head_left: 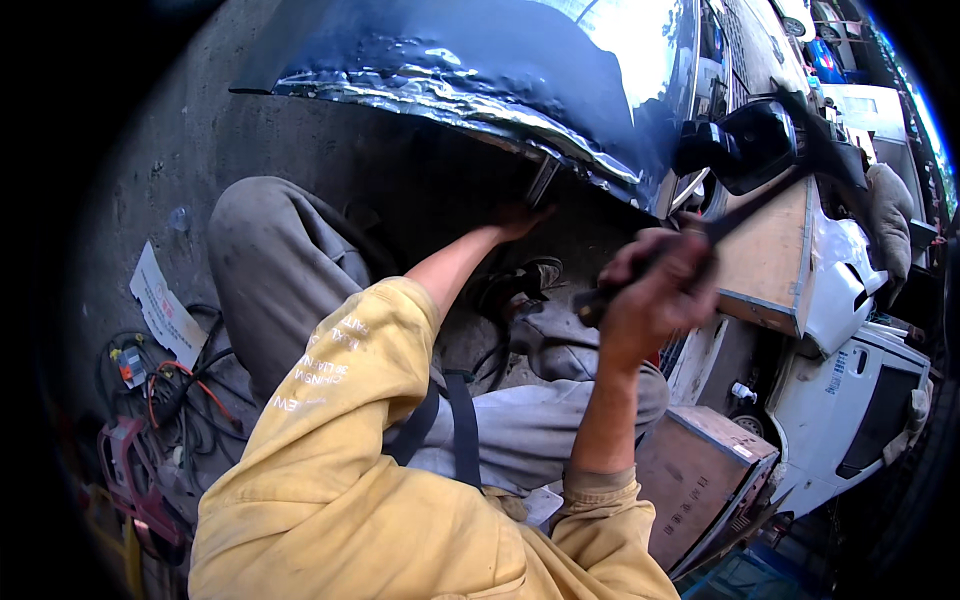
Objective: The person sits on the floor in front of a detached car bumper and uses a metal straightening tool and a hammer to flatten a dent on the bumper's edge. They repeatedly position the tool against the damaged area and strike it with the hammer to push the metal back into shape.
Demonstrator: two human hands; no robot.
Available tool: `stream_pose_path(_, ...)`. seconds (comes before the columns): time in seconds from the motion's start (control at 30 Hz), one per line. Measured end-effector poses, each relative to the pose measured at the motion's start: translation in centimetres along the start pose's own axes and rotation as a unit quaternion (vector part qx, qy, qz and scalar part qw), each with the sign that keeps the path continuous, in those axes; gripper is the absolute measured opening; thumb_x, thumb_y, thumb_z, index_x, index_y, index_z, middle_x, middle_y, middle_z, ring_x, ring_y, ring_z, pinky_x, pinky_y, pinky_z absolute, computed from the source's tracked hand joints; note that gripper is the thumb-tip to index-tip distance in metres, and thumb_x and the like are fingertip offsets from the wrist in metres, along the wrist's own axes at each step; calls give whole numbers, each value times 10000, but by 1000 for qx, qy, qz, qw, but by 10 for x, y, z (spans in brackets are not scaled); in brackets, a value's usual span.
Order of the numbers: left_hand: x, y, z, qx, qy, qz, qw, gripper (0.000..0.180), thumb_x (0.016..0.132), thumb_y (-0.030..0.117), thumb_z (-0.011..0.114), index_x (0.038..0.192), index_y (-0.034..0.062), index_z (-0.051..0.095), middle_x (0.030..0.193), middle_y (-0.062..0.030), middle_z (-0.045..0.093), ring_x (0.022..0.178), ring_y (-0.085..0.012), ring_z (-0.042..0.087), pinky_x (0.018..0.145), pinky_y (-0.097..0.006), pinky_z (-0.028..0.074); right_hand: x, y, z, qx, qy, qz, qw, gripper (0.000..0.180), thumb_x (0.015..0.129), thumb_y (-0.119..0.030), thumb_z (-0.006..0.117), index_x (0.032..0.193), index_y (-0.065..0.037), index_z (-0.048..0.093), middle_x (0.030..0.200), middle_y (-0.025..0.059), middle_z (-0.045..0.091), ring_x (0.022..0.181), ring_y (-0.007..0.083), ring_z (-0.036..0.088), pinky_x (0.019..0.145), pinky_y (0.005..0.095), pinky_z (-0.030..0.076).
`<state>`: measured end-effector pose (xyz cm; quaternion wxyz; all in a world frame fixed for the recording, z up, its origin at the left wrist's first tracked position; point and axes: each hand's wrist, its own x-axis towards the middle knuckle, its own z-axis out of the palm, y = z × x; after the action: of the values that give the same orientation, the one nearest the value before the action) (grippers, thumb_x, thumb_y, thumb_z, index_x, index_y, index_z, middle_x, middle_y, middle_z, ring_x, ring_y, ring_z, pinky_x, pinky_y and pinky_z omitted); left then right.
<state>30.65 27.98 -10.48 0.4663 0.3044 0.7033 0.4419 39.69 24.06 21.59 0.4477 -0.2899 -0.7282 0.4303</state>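
Note:
A glossy dark blue car panel (540, 65) fills the top middle, its near edge crumpled and scraped to bare, wavy metal. Below that edge, my left hand (520, 220) holds a metal bar (543, 180) upright, its top against or just under the panel; shadow hides part of the fingers. My right hand (665, 285) is wrapped round the handle of a hammer (755, 205), raised at the right, apart from the panel. The hammer's dark head is blurred by motion and overlaps a black side mirror (745, 150).
Wooden crates (765, 250) stand close on my right, with a white vehicle cab (850, 400) beyond them. On the floor at left lie tangled cables (205, 405), a white printed sheet (165, 305) and a red metal tool or stand (135, 470). My bent knee (275, 235) is near the panel.

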Motion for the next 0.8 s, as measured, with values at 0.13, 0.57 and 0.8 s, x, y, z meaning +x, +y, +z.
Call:
stream_pose_path(0.13,1,7,7,3,-2,-16,1000,789,853,775,468,972,44,740,824,-190,695,849,-349,683,789,-464,505,17,-7,4,87,142,-222,961,397,1040,-445,432,995,-51,441,667,68,514,468,116,476,428,244,440)
stream_pose_path(0.57,-22,25,-10,-1,60,16,998,750,862,753,489,746,44,704,664,-139,644,697,-287,669,667,-447,499,18,-19,-8,89,93,-190,973,371,1030,-425,483,997,-55,475,688,63,516,489,106,473,440,222,416)
stream_pose_path(0.8,3,-4,6,4,100,47,994,814,849,790,452,785,24,719,724,-166,668,727,-315,679,662,-457,503,-57,87,-2,-166,-114,159,966,317,993,-340,605,949,-29,569,644,24,583,535,78,556,455,228,396)
